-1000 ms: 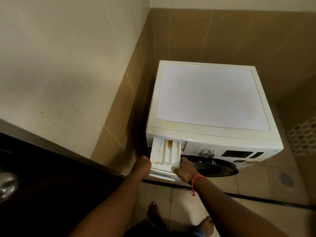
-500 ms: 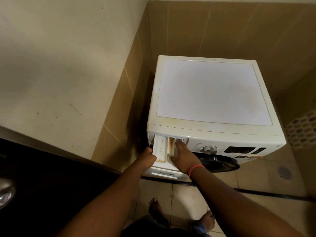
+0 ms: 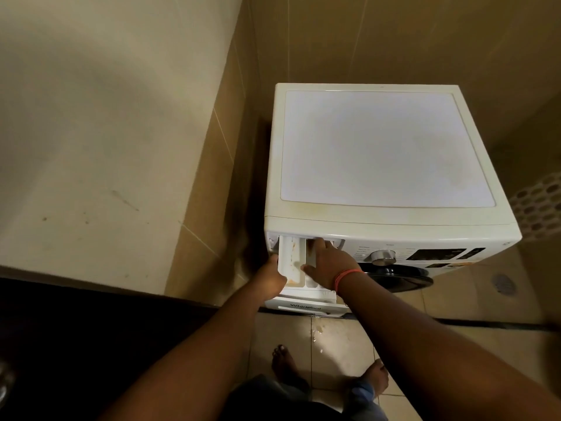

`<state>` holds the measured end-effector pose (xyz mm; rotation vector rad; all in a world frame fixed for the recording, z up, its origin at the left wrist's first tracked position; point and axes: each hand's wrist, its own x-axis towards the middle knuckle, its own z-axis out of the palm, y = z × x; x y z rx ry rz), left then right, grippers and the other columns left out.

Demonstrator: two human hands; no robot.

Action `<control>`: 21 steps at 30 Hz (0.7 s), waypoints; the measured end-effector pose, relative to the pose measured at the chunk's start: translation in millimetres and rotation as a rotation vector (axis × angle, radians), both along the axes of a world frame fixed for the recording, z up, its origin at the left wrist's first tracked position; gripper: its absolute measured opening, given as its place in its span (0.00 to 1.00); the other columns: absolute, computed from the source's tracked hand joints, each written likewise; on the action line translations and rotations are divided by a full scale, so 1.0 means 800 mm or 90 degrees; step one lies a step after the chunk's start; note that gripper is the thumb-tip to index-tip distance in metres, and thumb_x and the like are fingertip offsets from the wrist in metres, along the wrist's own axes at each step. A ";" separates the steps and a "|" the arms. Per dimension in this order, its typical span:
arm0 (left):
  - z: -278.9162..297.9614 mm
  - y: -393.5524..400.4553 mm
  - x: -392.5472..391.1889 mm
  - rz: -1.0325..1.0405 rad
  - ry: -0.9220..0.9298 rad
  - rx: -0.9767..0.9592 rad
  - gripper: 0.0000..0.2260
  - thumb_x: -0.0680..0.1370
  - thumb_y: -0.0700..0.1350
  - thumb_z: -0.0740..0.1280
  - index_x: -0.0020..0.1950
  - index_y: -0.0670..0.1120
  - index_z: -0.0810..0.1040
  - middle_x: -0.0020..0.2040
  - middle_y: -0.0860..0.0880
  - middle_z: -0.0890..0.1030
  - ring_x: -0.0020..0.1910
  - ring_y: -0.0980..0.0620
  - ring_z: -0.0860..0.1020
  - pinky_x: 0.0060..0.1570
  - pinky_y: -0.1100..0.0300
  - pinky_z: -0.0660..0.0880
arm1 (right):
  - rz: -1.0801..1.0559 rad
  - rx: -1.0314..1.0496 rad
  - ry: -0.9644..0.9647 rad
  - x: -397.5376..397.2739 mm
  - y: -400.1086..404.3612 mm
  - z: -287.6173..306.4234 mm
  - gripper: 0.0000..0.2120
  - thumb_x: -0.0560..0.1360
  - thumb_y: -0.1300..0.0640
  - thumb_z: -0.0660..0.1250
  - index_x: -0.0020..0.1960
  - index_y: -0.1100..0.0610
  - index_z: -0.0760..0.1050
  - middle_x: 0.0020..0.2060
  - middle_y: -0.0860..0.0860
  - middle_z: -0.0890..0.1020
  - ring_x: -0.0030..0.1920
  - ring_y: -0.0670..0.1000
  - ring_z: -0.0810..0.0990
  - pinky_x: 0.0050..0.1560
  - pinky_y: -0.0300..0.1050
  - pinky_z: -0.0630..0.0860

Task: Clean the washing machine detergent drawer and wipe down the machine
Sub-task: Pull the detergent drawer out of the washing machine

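One washing machine (image 3: 379, 147), one drawer (image 3: 293, 262) pulled out. Two hands: left hand (image 3: 270, 279) gripping drawer's left edge, right hand (image 3: 329, 262) flat inside, fingers straight. One dial (image 3: 383, 257), two bare feet (image 3: 283, 358) on wet tile floor (image 3: 340, 338).

This is a home washing corner, likely a bathroom or utility nook. A white front-loading washing machine (image 3: 376, 165) stands tucked against tan wall tiles (image 3: 394, 38), and the tiled floor (image 3: 473, 296) has a round drain (image 3: 504, 284) set in it.
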<state>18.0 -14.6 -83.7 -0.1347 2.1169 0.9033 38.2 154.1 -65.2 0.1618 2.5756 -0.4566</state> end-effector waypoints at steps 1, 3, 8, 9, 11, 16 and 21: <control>-0.002 0.000 0.000 -0.004 0.003 0.004 0.28 0.78 0.34 0.62 0.76 0.49 0.59 0.66 0.44 0.72 0.61 0.44 0.74 0.60 0.51 0.76 | 0.004 0.008 -0.006 -0.001 0.000 -0.001 0.33 0.76 0.42 0.64 0.72 0.59 0.57 0.67 0.59 0.72 0.61 0.60 0.78 0.56 0.52 0.75; -0.007 0.001 0.001 0.003 0.005 0.013 0.31 0.78 0.31 0.60 0.77 0.51 0.58 0.69 0.45 0.70 0.63 0.44 0.72 0.64 0.48 0.74 | 0.002 0.009 -0.016 -0.005 0.001 -0.003 0.34 0.75 0.41 0.66 0.71 0.58 0.58 0.65 0.59 0.74 0.60 0.60 0.78 0.56 0.52 0.75; -0.013 -0.001 0.005 0.032 0.012 0.030 0.34 0.76 0.30 0.58 0.77 0.54 0.57 0.68 0.46 0.71 0.61 0.43 0.73 0.62 0.48 0.75 | -0.007 0.010 -0.021 -0.005 0.000 -0.004 0.34 0.74 0.40 0.68 0.69 0.59 0.60 0.64 0.59 0.75 0.59 0.60 0.78 0.56 0.52 0.75; -0.013 -0.001 0.007 0.033 0.015 0.040 0.34 0.76 0.29 0.58 0.77 0.54 0.57 0.68 0.46 0.71 0.61 0.43 0.74 0.61 0.49 0.76 | -0.006 0.010 -0.016 -0.002 -0.002 -0.003 0.34 0.74 0.41 0.67 0.69 0.60 0.60 0.66 0.59 0.73 0.60 0.60 0.78 0.56 0.52 0.75; -0.009 -0.003 0.012 0.033 0.023 0.055 0.34 0.76 0.29 0.57 0.77 0.53 0.58 0.69 0.46 0.71 0.62 0.43 0.73 0.61 0.49 0.75 | -0.008 0.006 -0.008 0.005 -0.004 -0.002 0.34 0.74 0.42 0.68 0.70 0.60 0.59 0.68 0.58 0.71 0.60 0.60 0.78 0.56 0.51 0.74; 0.000 -0.010 0.044 0.032 0.035 0.057 0.32 0.77 0.29 0.56 0.78 0.53 0.58 0.70 0.47 0.71 0.62 0.44 0.73 0.58 0.53 0.76 | -0.034 -0.015 -0.002 0.036 -0.011 -0.005 0.40 0.74 0.42 0.69 0.74 0.62 0.53 0.75 0.57 0.62 0.58 0.61 0.80 0.58 0.52 0.76; 0.003 -0.020 0.081 0.035 0.030 0.046 0.31 0.78 0.30 0.55 0.78 0.53 0.57 0.72 0.48 0.70 0.66 0.43 0.72 0.65 0.49 0.73 | -0.052 -0.057 0.027 0.078 -0.017 -0.015 0.36 0.74 0.45 0.69 0.72 0.57 0.54 0.73 0.57 0.66 0.56 0.59 0.81 0.55 0.54 0.79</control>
